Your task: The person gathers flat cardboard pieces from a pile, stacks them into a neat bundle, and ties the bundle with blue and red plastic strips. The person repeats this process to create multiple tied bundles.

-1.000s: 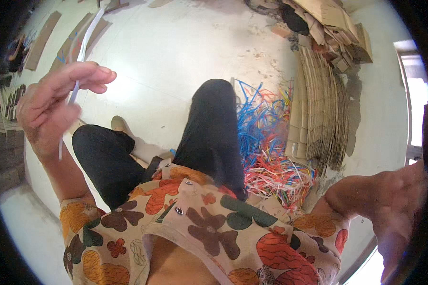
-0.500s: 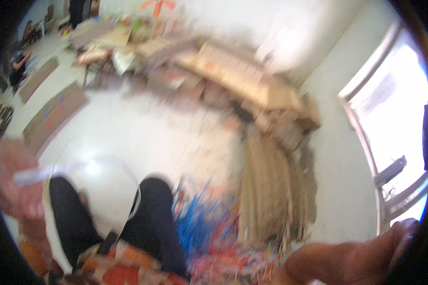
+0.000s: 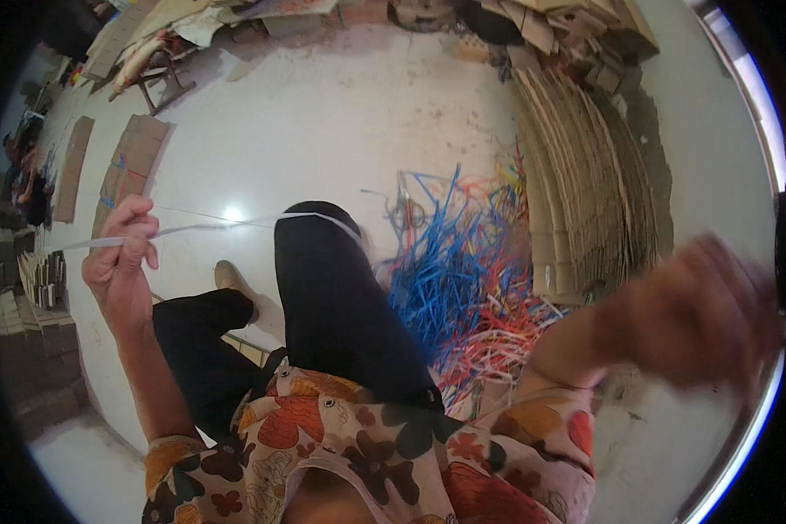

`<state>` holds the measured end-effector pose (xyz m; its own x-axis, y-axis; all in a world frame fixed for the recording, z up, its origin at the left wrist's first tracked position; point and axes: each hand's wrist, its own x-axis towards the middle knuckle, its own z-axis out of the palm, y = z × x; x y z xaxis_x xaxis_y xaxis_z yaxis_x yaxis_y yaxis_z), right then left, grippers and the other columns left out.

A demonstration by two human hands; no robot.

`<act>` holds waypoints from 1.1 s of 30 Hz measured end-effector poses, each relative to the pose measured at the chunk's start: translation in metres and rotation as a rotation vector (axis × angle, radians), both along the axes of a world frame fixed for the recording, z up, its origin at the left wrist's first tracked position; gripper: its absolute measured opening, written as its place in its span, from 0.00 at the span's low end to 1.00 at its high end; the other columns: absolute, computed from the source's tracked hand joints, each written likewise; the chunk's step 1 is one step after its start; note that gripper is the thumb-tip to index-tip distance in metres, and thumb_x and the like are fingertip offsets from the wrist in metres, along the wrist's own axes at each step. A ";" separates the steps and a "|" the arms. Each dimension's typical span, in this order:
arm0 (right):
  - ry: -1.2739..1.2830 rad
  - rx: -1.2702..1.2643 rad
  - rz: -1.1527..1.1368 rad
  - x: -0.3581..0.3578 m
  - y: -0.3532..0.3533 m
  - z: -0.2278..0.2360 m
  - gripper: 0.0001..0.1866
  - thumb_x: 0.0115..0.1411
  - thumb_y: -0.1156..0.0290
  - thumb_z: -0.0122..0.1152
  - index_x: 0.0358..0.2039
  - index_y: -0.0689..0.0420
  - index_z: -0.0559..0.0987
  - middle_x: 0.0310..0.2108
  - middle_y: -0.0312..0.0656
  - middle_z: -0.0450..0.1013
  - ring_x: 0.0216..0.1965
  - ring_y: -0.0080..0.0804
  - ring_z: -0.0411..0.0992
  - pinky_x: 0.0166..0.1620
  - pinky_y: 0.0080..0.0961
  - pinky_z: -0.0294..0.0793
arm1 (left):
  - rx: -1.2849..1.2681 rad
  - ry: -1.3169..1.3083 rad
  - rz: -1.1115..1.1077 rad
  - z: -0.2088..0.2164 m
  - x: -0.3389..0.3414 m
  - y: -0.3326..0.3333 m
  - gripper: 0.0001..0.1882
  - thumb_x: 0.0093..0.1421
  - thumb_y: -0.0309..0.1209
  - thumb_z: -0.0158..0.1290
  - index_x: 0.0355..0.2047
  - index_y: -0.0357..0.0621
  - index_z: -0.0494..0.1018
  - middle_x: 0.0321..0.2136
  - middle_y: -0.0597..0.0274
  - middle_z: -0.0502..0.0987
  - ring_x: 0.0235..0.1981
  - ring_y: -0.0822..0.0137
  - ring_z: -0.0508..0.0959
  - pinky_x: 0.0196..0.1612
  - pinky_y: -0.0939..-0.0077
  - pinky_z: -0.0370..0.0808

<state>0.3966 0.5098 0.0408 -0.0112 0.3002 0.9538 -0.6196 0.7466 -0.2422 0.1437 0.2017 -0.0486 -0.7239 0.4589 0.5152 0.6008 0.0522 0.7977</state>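
Note:
My left hand [image 3: 122,253] is raised at the left, its fingers pinched around a thin white plastic strap [image 3: 93,244]. One end of the strap sticks out to the left of the hand. The rest runs rightward and curves over my raised knee in black trousers [image 3: 323,262]. Off to the right, near the wall, my right hand [image 3: 703,319] is smeared by motion. Its fingers cannot be made out, nor whether anything is in them.
A tangled heap of blue, red and white straps [image 3: 450,288] lies on the floor by my leg. Beside it stands a row of flattened cardboard sheets [image 3: 576,183]. Bundled cardboard [image 3: 135,157] lies at the far left, and more cardboard [image 3: 576,31] is piled at the back.
The view has tilted down, and the floor heap sits higher in it. My left hand with the strap appears farther right and higher; my right hand has risen from the lower right.

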 end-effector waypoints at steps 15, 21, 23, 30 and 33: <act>-0.574 -2.167 0.311 -0.051 0.028 -0.598 0.07 0.57 0.76 0.52 0.36 0.62 0.72 0.26 0.43 0.69 0.23 0.37 0.70 0.34 0.42 0.76 | -0.043 -0.503 0.136 -0.084 -0.053 -0.030 0.12 0.65 0.33 0.44 0.36 0.35 0.67 0.14 0.63 0.68 0.13 0.77 0.65 0.14 0.88 0.59; -0.755 -1.770 0.170 -0.046 0.099 -0.489 0.03 0.53 0.76 0.54 0.25 0.61 0.72 0.19 0.39 0.66 0.18 0.33 0.65 0.29 0.40 0.77 | -0.032 -0.486 0.234 -0.089 -0.063 -0.039 0.12 0.64 0.33 0.45 0.37 0.33 0.70 0.20 0.59 0.73 0.19 0.76 0.68 0.23 0.85 0.63; -0.734 -1.835 0.084 -0.032 0.115 -0.476 0.06 0.55 0.75 0.54 0.34 0.60 0.74 0.22 0.39 0.68 0.21 0.32 0.67 0.30 0.38 0.76 | -0.129 -0.419 0.283 -0.092 -0.062 -0.036 0.13 0.63 0.32 0.47 0.37 0.32 0.72 0.23 0.58 0.74 0.21 0.76 0.68 0.24 0.85 0.63; -1.043 -1.883 0.360 -0.057 0.050 -0.523 0.13 0.55 0.73 0.57 0.41 0.65 0.74 0.28 0.45 0.73 0.26 0.38 0.73 0.31 0.33 0.77 | -0.241 -0.438 0.174 -0.092 -0.066 -0.033 0.11 0.59 0.27 0.51 0.38 0.31 0.75 0.23 0.58 0.75 0.23 0.76 0.69 0.27 0.84 0.63; -1.002 -1.921 0.402 -0.068 0.028 -0.561 0.13 0.56 0.73 0.56 0.42 0.64 0.74 0.28 0.45 0.74 0.26 0.38 0.74 0.31 0.33 0.76 | -0.248 -0.419 0.150 -0.093 -0.071 -0.031 0.11 0.58 0.27 0.52 0.39 0.31 0.74 0.22 0.59 0.75 0.23 0.75 0.69 0.27 0.84 0.63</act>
